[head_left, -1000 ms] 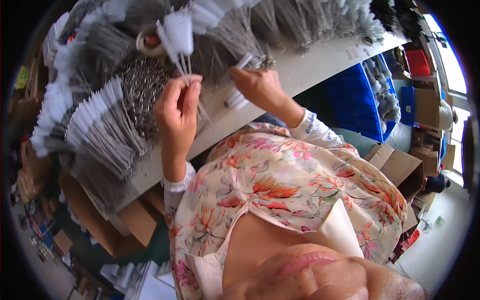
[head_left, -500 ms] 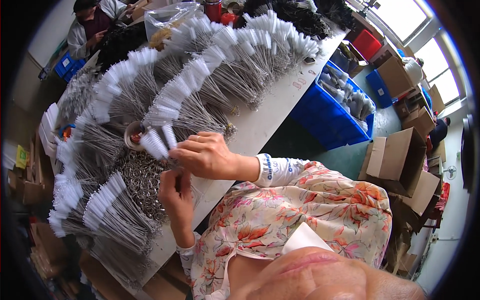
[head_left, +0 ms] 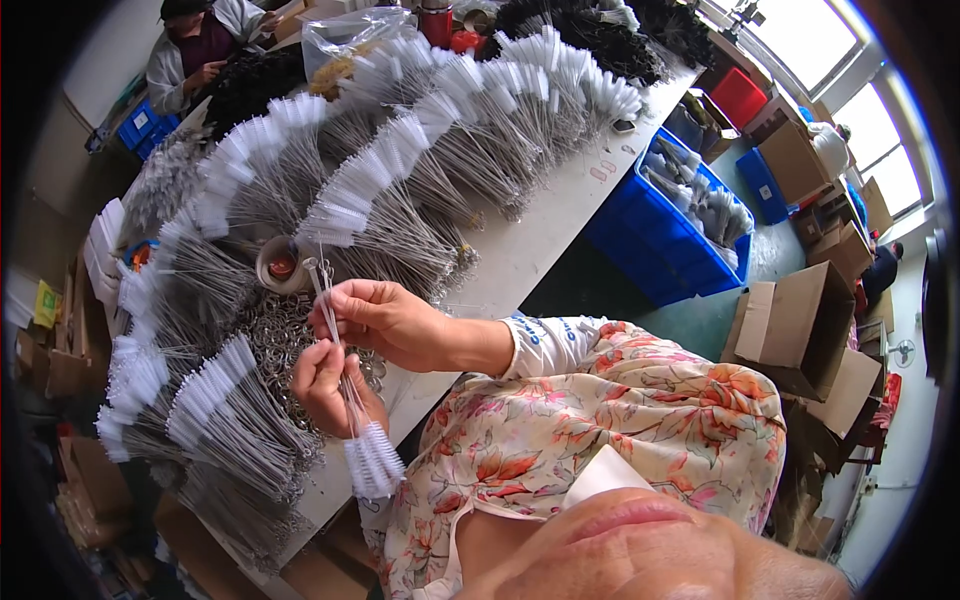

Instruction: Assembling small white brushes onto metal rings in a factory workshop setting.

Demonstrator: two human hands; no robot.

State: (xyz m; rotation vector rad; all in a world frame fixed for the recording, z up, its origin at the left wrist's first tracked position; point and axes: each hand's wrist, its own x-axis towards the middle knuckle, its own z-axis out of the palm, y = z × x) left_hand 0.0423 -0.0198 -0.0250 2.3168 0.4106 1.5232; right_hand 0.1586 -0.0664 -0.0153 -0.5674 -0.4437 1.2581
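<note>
here your left hand [head_left: 330, 385] and right hand [head_left: 385, 320] both grip a few wire brushes [head_left: 345, 385], bristles [head_left: 373, 462] just below your left fist.

Two hands work at the near edge of the worktop [head_left: 560, 235]: the left hand [head_left: 325, 385] and the right hand [head_left: 385, 320], sharing one small bunch of wire brushes [head_left: 350, 400], a few at most, too thin to count exactly. One roll of tape [head_left: 280, 265] sits on the worktop by one heap of metal rings [head_left: 275, 335], too many to count. White-tipped brushes [head_left: 400, 150] lie in fanned rows across the worktop, far too many to count. Two piles of black brushes [head_left: 590, 35] lie toward the far edge. One blue crate [head_left: 660, 240] stands beside the worktop. At the far corner sits one other person [head_left: 200, 50].
</note>
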